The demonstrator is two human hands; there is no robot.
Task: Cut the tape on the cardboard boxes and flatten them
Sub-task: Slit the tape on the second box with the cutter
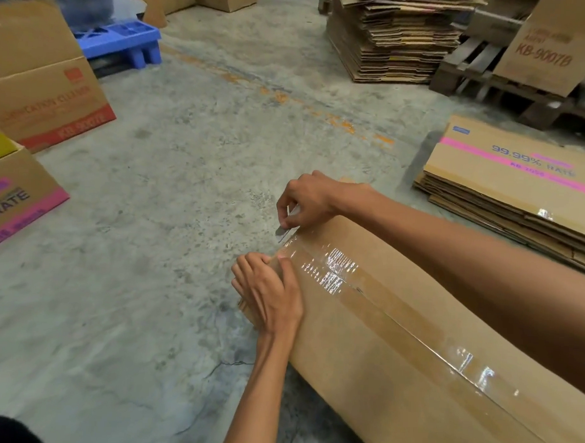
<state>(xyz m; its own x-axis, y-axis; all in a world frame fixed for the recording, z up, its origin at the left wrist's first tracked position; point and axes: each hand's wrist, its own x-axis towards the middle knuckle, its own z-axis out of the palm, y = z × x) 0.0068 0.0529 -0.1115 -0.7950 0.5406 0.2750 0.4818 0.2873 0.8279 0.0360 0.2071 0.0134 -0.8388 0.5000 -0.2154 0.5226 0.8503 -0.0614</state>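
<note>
- Checking your setup: your right hand pinches the small silver utility knife, fingers clamped round it, blade tip at the far end of the clear glossy tape strip. Correct?
- Yes. The large brown cardboard box lies near-right on the grey concrete floor, taped seam up. Can't tell if the tape is slit anywhere yet.
- Your left hand grips the far-left corner of that box, fingers curled over the edge, thumb on top just beside the tape. That's the risk: your thumb sits close to the blade's line.
- What fails?
- Probably one of three. The blade skids on the glossy film and jumps sideways into your thumb. You press too deep, the tip snags in the cardboard, then releases with a jerk. Or you pull along the seam toward yourself and your right forearm, lying over the box, ends up in the path.
- Fix?
- Move your left hand off the seam, keep the blade shallow, pull steadily. The box could also slide on the floor if your hold slackens.
</note>
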